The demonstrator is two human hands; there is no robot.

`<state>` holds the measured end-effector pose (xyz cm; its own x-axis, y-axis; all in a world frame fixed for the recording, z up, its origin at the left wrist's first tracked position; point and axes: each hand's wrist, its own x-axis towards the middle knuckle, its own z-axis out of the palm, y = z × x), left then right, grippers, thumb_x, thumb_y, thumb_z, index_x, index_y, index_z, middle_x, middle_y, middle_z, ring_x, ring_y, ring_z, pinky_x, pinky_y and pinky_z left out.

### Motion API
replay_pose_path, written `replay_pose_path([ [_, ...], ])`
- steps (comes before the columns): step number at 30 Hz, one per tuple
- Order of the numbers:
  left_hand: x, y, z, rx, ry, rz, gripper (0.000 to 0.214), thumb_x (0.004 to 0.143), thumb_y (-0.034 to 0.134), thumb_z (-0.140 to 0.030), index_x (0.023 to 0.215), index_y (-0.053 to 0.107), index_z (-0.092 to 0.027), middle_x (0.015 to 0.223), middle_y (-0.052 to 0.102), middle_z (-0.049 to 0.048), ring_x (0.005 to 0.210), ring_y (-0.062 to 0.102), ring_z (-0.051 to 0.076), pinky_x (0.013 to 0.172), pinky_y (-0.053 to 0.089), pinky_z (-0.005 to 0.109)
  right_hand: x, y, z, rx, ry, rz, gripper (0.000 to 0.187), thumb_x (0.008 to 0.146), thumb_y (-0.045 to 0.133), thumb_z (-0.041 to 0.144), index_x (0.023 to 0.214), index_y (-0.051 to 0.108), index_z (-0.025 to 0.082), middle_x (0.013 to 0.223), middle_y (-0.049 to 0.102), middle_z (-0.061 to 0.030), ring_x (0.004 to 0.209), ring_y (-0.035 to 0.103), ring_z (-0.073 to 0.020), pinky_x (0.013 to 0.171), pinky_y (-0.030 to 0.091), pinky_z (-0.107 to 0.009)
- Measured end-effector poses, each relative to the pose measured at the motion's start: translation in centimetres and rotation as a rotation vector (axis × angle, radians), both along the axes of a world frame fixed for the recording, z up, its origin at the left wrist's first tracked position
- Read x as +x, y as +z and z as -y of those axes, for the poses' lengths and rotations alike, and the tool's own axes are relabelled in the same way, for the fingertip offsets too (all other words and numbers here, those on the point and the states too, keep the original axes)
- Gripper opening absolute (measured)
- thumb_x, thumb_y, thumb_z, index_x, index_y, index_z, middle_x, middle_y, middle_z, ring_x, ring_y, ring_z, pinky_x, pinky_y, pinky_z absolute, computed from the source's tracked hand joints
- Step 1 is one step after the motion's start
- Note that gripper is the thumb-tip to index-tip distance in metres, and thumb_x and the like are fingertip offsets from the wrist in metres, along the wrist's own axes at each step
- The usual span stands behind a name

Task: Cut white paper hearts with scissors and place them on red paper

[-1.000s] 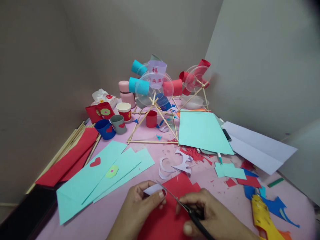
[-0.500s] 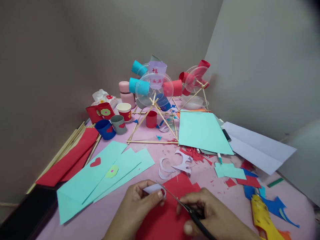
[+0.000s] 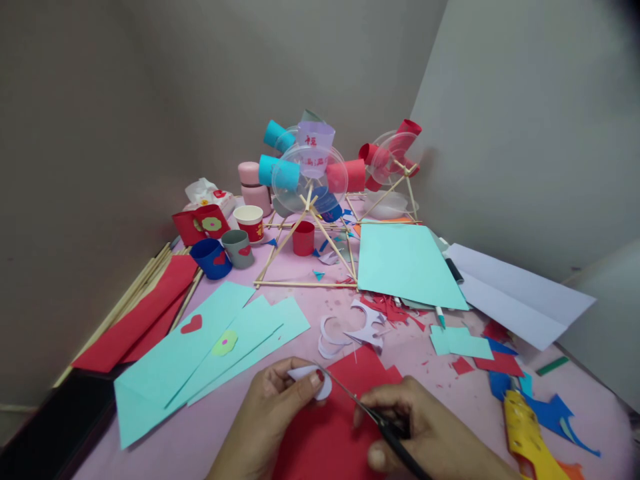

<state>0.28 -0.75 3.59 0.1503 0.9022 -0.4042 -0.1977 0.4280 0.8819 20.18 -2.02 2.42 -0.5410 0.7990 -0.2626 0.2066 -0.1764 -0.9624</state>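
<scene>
Between the thumb and fingers of my left hand is a small pale lavender paper piece with a rounded edge. My right hand is closed on black-handled scissors, whose blades point up and left to the top edge of that piece. Whether the blades touch the paper, I cannot tell. Under both hands lies red paper. Curved lavender offcuts rest on the table just beyond it.
A stick-frame wheel model with coloured paper cups stands mid-table. Mint paper sheets lie at left, a mint stack at right. A yellow glue gun and blue scraps sit front right. Paper cups stand back left.
The lavender piece has turned in my left fingers, so more of its rounded face shows. My right hand and the scissors have barely moved.
</scene>
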Motion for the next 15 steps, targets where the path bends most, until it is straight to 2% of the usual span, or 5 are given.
replay_pose_path([
  [7, 0.30, 0.47, -0.15, 0.025, -0.027, -0.068, 0.016, 0.064, 0.070, -0.027, 0.055, 0.063, -0.016, 0.052, 0.058, -0.0031, 0.053, 0.047, 0.011, 0.055, 0.037, 0.020, 0.06, 0.04, 0.17, 0.057, -0.001, 0.072, 0.021, 0.066, 0.073, 0.026, 0.081, 0.065, 0.014, 0.056, 0.038, 0.0075, 0.053, 0.032, -0.0073, 0.044, 0.023, -0.017],
  [15, 0.46, 0.70, 0.04, 0.042, 0.037, -0.092, 0.015, 0.062, 0.070, -0.027, 0.055, 0.063, -0.016, 0.052, 0.058, -0.0039, 0.054, 0.047, 0.011, 0.054, 0.036, 0.019, 0.08, 0.03, 0.13, 0.021, -0.006, 0.081, 0.021, 0.066, 0.073, 0.028, 0.080, 0.065, 0.015, 0.053, 0.037, 0.0084, 0.051, 0.031, -0.0068, 0.043, 0.023, -0.017],
])
